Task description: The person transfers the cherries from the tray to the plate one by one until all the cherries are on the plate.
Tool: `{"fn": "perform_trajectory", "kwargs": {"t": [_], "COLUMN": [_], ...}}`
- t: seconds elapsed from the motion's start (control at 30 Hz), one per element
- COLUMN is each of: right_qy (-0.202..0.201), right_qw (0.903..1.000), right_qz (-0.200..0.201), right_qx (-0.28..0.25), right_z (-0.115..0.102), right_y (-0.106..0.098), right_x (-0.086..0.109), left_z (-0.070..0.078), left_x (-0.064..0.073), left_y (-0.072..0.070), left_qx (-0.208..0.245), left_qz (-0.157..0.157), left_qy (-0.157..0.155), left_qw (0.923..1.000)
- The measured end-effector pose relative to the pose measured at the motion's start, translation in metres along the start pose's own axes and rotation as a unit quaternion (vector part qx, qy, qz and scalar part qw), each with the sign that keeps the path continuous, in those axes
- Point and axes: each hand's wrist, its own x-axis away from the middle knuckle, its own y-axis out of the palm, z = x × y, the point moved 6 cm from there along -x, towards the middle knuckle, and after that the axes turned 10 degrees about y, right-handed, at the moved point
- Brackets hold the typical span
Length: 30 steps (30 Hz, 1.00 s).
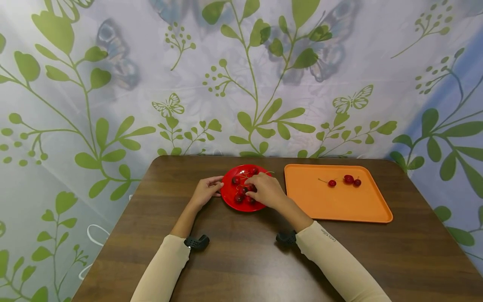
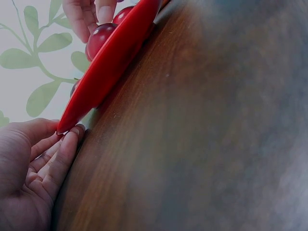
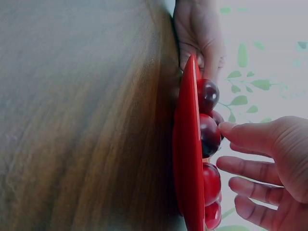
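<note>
A round red plate [image 1: 229, 193] stands on the table, bearing several dark red cherries [image 1: 239, 198] with thin stems. My left hand [image 1: 205, 191] pinches the plate's left rim, thumb above and fingers below, as the left wrist view shows. Over the plate's right side reaches my right hand [image 1: 267, 191]. In the right wrist view its thumb tip lies close beside a cherry [image 3: 210, 134], touching or nearly so. The other fingers [image 3: 250, 168] are spread loosely apart, and no cherry shows gripped between them and the thumb.
To the right of the plate lies an orange tray [image 1: 309, 201] holding a stemmed cherry [image 1: 332, 183] and two more cherries [image 1: 349, 179] close together. The brown wooden table [image 1: 241, 260] meets a leaf-patterned cloth backdrop [image 1: 211, 105] at its far edge.
</note>
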Motion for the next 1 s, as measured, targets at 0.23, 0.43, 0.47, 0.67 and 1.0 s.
{"fn": "perform_trajectory", "kwargs": {"t": [0.23, 0.43, 0.47, 0.67, 1.0], "right_qy": [0.002, -0.004, -0.006, -0.007, -0.012], "right_qw": [0.9999, 0.9992, 0.9989, 0.9975, 0.9955], "right_qz": [0.012, 0.036, 0.041, 0.059, 0.088], "right_qx": [-0.011, -0.018, -0.021, -0.036, -0.032], "right_z": [0.002, 0.004, 0.004, 0.009, 0.024], "right_y": [-0.008, -0.022, -0.025, -0.041, -0.062], "right_x": [0.006, 0.015, 0.017, 0.029, 0.051], "left_z": [0.0, 0.017, 0.022, 0.035, 0.034], "left_x": [-0.001, 0.003, 0.004, 0.008, 0.008], "left_y": [0.001, 0.001, 0.001, 0.002, 0.002], "left_qx": [0.008, 0.013, 0.012, 0.014, 0.02], "left_qz": [-0.01, -0.025, -0.026, -0.026, -0.032], "left_qy": [-0.005, -0.012, -0.012, -0.002, -0.015], "left_qw": [0.9999, 0.9995, 0.9995, 0.9996, 0.9992]}}
